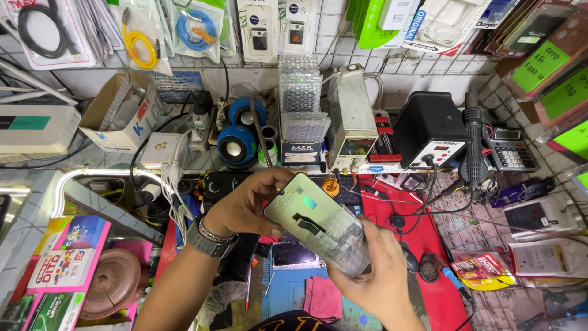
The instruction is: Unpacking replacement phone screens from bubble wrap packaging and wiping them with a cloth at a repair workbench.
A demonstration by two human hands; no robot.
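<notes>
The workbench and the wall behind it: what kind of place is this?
Most likely a small phone repair shop. Both hands hold a phone screen panel over a blue work mat, a hot-air rework station stands behind, and packaged cables hang on the wall.

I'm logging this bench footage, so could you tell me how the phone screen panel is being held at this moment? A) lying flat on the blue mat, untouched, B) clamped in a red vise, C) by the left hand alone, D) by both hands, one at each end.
D: the left hand grips the upper end of the phone screen panel and the right hand its lower end, above the blue mat.
</notes>
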